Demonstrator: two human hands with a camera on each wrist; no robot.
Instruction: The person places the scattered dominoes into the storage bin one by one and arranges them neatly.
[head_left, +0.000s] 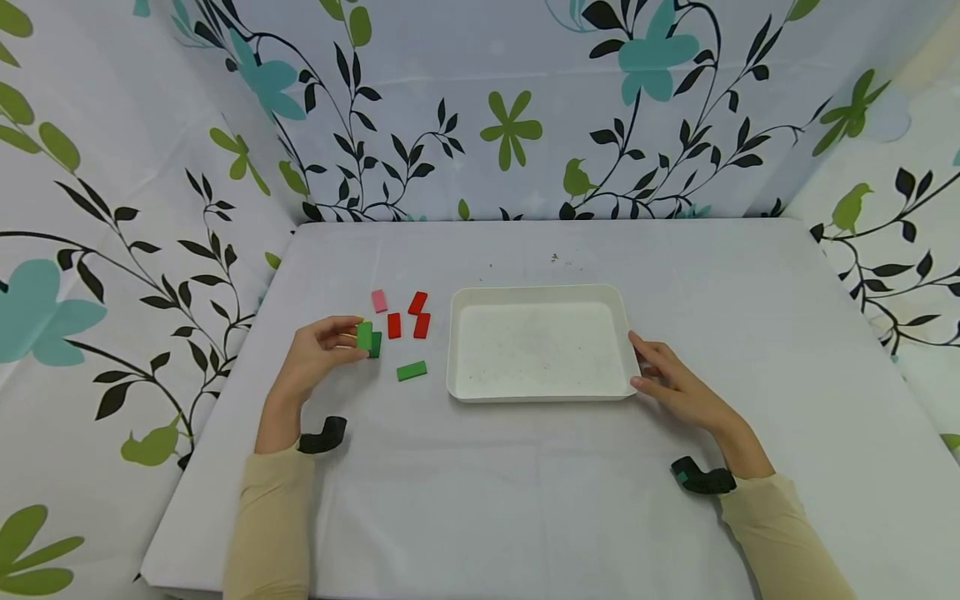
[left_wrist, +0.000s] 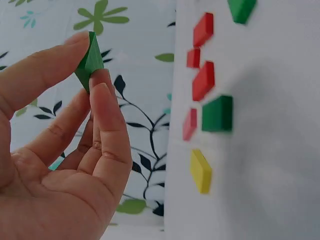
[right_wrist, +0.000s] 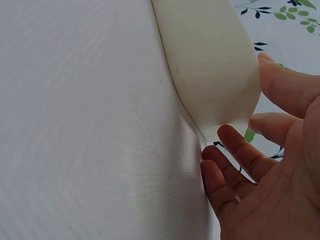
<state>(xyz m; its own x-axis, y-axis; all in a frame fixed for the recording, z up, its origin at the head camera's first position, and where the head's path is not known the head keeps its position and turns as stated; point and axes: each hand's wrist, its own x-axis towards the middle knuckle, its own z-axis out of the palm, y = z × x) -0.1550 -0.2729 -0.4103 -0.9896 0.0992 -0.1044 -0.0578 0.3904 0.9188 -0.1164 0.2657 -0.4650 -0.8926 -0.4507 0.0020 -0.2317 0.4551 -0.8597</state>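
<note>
My left hand point(head_left: 318, 354) pinches a small green block point(left_wrist: 91, 62) between thumb and fingertips, raised above the left part of the table. In the left wrist view the held block shows a slanted, angular shape. A darker green block point(head_left: 376, 345) lies just beyond it on the table. Nearby are several red blocks point(head_left: 422, 326), a pink block point(head_left: 378, 301) and another green block point(head_left: 412, 371). A yellow block point(left_wrist: 201, 171) appears in the left wrist view; the left hand mostly hides it from the head view. My right hand point(head_left: 675, 387) touches the right side of a white tray point(head_left: 540, 393) with relaxed fingers.
The tray stands near the table's middle, with small specks on its floor. A white cloth covers the table point(head_left: 480, 500). Small dark crumbs point(head_left: 555, 257) lie behind the tray. Leaf-patterned curtains point(head_left: 420, 83) hang along the back and both sides. A black wrist device sits on each wrist.
</note>
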